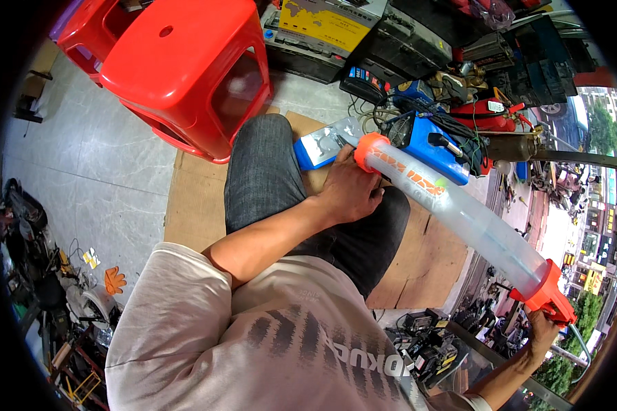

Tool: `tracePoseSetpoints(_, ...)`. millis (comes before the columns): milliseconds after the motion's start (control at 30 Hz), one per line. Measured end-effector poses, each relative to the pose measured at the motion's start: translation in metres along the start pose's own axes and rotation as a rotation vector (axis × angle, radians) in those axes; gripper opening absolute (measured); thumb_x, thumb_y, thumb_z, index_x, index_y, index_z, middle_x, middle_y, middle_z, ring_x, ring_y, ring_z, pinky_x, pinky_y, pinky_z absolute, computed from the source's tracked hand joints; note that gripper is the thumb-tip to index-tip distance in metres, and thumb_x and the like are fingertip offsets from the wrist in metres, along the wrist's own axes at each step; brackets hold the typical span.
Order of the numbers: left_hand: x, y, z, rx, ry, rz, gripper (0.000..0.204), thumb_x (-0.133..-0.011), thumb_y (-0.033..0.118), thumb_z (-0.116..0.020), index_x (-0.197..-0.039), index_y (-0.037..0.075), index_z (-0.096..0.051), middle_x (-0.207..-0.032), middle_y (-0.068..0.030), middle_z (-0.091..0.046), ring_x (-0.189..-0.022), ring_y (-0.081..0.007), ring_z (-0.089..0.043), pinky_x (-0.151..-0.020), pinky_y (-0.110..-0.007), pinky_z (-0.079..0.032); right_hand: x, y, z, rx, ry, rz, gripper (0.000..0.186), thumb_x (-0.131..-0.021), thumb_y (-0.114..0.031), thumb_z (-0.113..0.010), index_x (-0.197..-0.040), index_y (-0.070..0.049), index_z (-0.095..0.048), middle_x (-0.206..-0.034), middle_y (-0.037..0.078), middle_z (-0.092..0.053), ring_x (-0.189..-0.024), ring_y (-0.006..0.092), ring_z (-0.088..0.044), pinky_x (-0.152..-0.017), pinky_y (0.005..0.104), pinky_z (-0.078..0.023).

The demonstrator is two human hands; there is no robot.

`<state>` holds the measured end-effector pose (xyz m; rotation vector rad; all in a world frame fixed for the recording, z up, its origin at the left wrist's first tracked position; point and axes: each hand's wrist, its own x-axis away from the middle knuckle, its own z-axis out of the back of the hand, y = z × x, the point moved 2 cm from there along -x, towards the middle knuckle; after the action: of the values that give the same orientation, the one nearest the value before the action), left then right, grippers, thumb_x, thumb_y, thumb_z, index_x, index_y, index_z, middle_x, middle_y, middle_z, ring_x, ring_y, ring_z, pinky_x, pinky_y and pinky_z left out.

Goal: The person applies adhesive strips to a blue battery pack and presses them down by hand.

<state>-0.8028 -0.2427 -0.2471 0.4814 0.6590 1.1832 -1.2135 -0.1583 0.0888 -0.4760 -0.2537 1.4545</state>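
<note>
Both hands work one tool: the left hand (349, 192) rests closed near the orange collar at the far end of a long translucent tube pump (459, 222), its fingers curled under and against the tube's mouth, apparently steadying that end over the person's knee. Far off at the picture's lower right, the right hand (543, 330) is clenched around the orange handle (550, 296), so the tube runs diagonally between the two hands, held clear of the floor. Seated low, the person wears dark jeans (267, 178) and a pale printed shirt, knees drawn up over flattened cardboard sheets (199, 205) laid on the grey tiled floor, seemingly as a work mat. Just beyond the left hand sit a blue machine with a fan grille (425, 140) and a small blue-and-white box (322, 145), close enough to reach. Two red plastic stools (185, 68) stand near the knee. Cables, tools and dark cases crowd the back edge of the shop.
</note>
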Motion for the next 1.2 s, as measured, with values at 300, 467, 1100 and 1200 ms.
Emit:
tracePoseSetpoints(300, -0.004, 0.005, 0.006, -0.059, -0.09, 0.031, 0.038, -0.089, 0.034, -0.067, -0.111, 0.004, -0.072, -0.122, -0.016, -0.069, -0.13, -0.0304, -0.057, -0.119, -0.048, -0.029, 0.003, 0.011, -0.006, -0.157, -0.046, -0.183, 0.051, -0.082, -0.011, -0.088, -0.125, 0.001, -0.064, -0.114, 0.007, -0.071, -0.103, 0.0183, -0.067, -0.093, 0.0351, -0.055)
tracePoseSetpoints(467, -0.004, 0.001, 0.0, -0.04, -0.123, 0.0, 0.041, -0.087, 0.032, -0.069, -0.121, 0.009, -0.07, -0.131, -0.0142, -0.065, -0.136, -0.0329, -0.052, -0.12, -0.05, -0.029, -0.009, -0.039, -0.015, 0.317, -0.162, 0.429, 0.037, -0.079, -0.011, -0.082, -0.112, 0.0, -0.068, -0.106, 0.013, -0.071, -0.099, 0.0279, -0.069, -0.088, 0.0373, -0.055)
tracePoseSetpoints(1100, 0.0, 0.058, 0.045, 0.211, -0.014, -0.224, 0.045, -0.082, 0.026, -0.076, -0.121, 0.005, -0.068, -0.127, -0.0133, -0.066, -0.126, -0.0338, -0.057, -0.116, -0.053, -0.037, 0.068, 0.103, 0.008, -0.162, 0.302, -0.162, 0.043, -0.092, -0.022, -0.081, -0.125, 0.003, -0.068, -0.115, 0.009, -0.072, -0.1, 0.0216, -0.068, -0.093, 0.0387, -0.054)
tracePoseSetpoints(1200, 0.01, 0.058, 0.044, 0.255, -0.11, -0.279, 0.038, -0.081, 0.022, -0.076, -0.114, 0.006, -0.071, -0.111, -0.0104, -0.07, -0.11, -0.031, -0.064, -0.106, -0.048, -0.046, 0.065, 0.083, -0.003, -0.127, 0.358, -0.254, 0.044, -0.093, -0.023, -0.082, -0.126, 0.003, -0.068, -0.117, 0.008, -0.071, -0.1, 0.0194, -0.067, -0.095, 0.038, -0.053)
